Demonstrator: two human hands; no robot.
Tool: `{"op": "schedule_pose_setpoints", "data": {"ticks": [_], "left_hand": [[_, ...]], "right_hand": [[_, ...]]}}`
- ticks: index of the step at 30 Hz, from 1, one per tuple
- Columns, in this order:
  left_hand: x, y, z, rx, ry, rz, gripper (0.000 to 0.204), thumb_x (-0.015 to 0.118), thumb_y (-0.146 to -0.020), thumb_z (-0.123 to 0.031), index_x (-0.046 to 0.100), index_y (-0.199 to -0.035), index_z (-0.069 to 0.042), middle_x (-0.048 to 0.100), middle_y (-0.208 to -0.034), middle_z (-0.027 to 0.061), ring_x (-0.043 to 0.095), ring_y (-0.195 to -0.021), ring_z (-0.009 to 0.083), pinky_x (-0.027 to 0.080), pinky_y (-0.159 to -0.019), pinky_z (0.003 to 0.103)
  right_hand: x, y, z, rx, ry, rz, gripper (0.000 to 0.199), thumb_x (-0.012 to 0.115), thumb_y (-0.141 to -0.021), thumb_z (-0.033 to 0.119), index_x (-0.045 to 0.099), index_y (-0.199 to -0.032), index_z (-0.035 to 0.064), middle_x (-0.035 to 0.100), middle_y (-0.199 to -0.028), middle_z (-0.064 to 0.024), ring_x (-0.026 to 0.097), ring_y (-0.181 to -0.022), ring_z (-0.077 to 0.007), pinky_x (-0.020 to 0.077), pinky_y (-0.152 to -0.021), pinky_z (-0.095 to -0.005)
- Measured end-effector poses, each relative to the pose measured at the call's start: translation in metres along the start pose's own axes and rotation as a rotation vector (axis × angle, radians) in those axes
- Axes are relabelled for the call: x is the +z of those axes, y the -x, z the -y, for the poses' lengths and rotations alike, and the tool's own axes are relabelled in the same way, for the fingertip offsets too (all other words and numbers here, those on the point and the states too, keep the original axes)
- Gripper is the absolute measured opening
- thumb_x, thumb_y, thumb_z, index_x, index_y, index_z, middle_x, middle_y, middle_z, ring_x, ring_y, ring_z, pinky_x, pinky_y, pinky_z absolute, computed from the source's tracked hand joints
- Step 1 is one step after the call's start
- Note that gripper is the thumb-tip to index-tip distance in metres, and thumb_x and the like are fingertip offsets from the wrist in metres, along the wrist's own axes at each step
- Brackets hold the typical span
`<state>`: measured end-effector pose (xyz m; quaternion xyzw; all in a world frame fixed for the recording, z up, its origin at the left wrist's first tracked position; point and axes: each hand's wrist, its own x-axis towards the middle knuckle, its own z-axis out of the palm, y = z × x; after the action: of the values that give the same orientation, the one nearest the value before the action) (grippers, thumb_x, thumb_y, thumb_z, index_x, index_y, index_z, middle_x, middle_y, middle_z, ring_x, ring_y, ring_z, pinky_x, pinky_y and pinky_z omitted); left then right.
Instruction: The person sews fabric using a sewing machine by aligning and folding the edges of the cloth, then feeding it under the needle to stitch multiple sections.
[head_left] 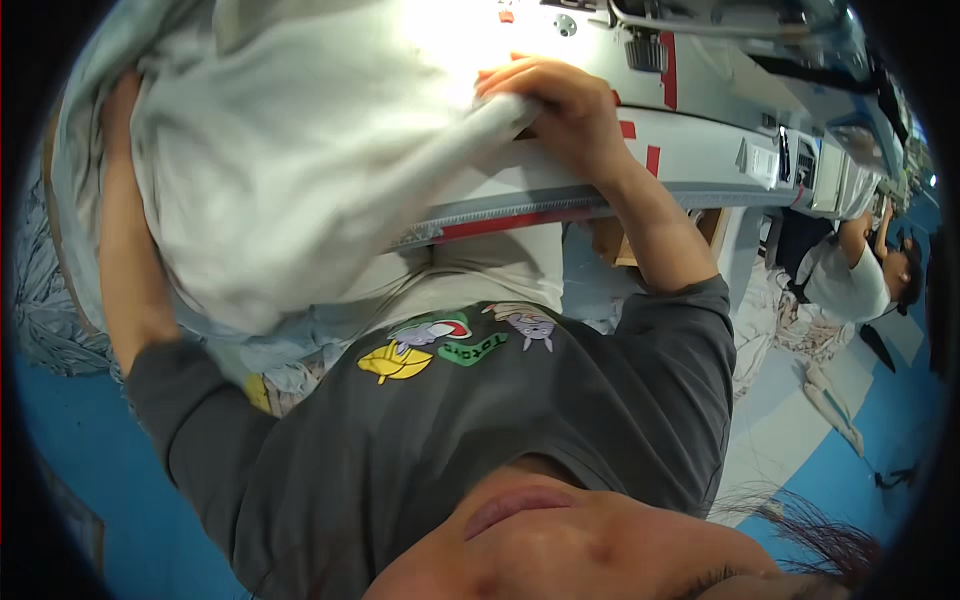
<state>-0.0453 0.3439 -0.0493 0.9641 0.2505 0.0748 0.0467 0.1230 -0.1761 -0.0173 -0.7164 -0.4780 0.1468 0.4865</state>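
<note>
At upper centre, the right hand grasps white cloth; at upper left, folds mostly hide the left hand; cannot tell its grip.

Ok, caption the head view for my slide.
Right fingers hold pale cloth at a ruler-edged worktable; the left forearm leads into the folds.

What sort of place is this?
Probably a sewing workshop: the right hand grips pale cloth at a worktable edged with a ruler strip, and bunched fabric lies off to the left.
</note>
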Motion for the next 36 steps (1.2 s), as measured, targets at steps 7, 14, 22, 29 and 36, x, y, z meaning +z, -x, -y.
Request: {"op": "schedule_pose_setpoints", "data": {"ticks": [7, 14, 22, 29, 36], "left_hand": [[0.008, -0.037, -0.112, 0.227, 0.130, 0.056, 0.042, 0.049, -0.091, -0.027, 0.047, -0.126, -0.003, 0.056, -0.122, 0.0185, 0.054, -0.112, 0.0345, 0.042, -0.092, 0.036], [-0.076, 0.125, -0.214, 0.438, 0.729, 0.204, 0.074, 0.064, -0.083, -0.019, 0.027, -0.145, -0.006, 0.023, -0.150, 0.0201, 0.024, -0.139, 0.0356, 0.030, -0.109, 0.041], [-0.073, 0.206, -0.190, 0.232, 0.403, 0.178, 0.075, 0.053, -0.078, 0.001, 0.024, -0.147, -0.006, 0.013, -0.153, 0.0225, 0.015, -0.142, 0.0361, 0.019, -0.113, 0.041], [-0.095, 0.229, -0.254, 0.432, 0.711, 0.281, 0.068, 0.056, -0.083, -0.005, 0.027, -0.144, -0.001, 0.023, -0.152, 0.0177, 0.020, -0.141, 0.0318, 0.015, -0.114, 0.037], [-0.083, 0.204, -0.220, 0.364, 0.238, 0.059, 0.054, 0.055, -0.087, -0.006, 0.038, -0.138, -0.001, 0.039, -0.141, 0.0201, 0.039, -0.130, 0.0339, 0.034, -0.105, 0.039]], "right_hand": [[0.121, 0.027, 0.063, 0.424, -1.597, -0.111, 0.056, 0.048, -0.096, 0.040, 0.038, -0.135, 0.0017, 0.058, -0.116, -0.0170, 0.055, -0.111, -0.0263, 0.0412, -0.098, -0.0408], [0.108, 0.024, 0.095, 0.347, -0.642, -0.209, 0.016, 0.063, -0.087, 0.016, 0.063, -0.094, 0.0010, 0.061, -0.083, -0.0039, 0.060, -0.078, -0.0118, 0.0479, -0.069, -0.0263], [0.064, 0.073, 0.055, 0.108, 0.681, -0.625, 0.035, 0.076, -0.071, 0.018, 0.057, -0.094, 0.0002, 0.054, -0.110, -0.0164, 0.048, -0.107, -0.0343, 0.0390, -0.091, -0.0442], [0.116, 0.104, 0.111, 0.591, -1.496, -0.474, 0.030, 0.058, -0.088, 0.005, 0.053, -0.116, -0.0011, 0.061, -0.115, -0.0118, 0.062, -0.098, -0.0181, 0.0513, -0.082, -0.0319], [0.128, 0.186, 0.084, 0.831, -1.048, 0.113, 0.029, 0.061, -0.091, 0.017, 0.060, -0.115, 0.0004, 0.064, -0.108, -0.0064, 0.060, -0.098, -0.0124, 0.0493, -0.084, -0.0291]]}}
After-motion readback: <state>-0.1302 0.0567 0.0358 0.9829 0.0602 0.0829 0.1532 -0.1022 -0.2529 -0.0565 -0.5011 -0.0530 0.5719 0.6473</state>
